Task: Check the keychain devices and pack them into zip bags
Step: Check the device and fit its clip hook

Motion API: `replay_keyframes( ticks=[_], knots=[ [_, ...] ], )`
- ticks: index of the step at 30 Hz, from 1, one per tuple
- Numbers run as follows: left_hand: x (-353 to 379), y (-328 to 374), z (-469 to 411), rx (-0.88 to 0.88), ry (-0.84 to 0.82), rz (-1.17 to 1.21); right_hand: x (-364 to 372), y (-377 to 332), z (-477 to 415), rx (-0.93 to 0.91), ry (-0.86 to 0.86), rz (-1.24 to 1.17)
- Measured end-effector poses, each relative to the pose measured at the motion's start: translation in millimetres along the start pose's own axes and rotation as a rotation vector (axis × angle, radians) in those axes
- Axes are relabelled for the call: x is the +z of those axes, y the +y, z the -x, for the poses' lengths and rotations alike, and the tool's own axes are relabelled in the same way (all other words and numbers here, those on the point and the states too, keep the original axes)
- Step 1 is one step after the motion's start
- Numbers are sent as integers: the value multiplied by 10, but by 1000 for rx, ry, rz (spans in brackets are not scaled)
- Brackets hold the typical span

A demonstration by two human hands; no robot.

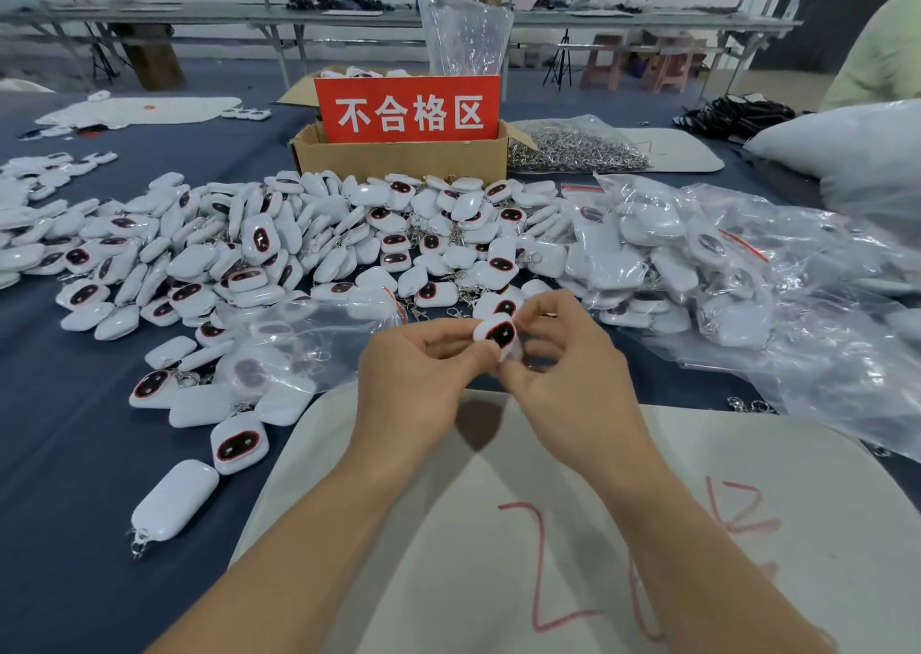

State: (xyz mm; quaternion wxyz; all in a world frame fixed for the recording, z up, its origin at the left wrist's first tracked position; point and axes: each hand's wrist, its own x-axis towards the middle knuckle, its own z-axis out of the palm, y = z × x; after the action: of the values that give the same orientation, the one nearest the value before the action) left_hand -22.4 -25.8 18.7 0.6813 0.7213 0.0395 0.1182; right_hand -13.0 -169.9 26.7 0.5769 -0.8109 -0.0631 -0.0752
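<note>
Both hands hold one white keychain device (497, 334) with a dark, red-rimmed face, raised above the white mat (548, 529). My left hand (423, 369) pinches its left side. My right hand (563, 359) grips its right and lower side. A large heap of loose keychain devices (279, 249) covers the blue cloth behind and to the left. A pile of devices packed in clear zip bags (707, 264) lies to the right. An empty-looking clear zip bag (309, 339) rests on devices left of my hands.
A cardboard box (398, 155) with a red sign stands at the back centre. A bag of metal key rings (573, 147) lies to its right. A person in a pale green top (882, 50) is at the far right.
</note>
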Motion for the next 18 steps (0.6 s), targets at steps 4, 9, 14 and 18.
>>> replay_keyframes(
  ticks=[4, 9, 14, 18],
  knots=[
    [-25, -31, -20, -59, 58, 9, 59, -4, 59, -105, -74, 55],
    [-1, -6, -30, -22, 50, -17, -5, -16, -45, 135, -149, -279],
    [-15, 16, 12, 49, -2, -52, -58, -51, -64, 267, -221, -503],
    [-24, 31, 58, 139, 30, -179, -77, -68, -75, 273, -211, -491]
  ],
)
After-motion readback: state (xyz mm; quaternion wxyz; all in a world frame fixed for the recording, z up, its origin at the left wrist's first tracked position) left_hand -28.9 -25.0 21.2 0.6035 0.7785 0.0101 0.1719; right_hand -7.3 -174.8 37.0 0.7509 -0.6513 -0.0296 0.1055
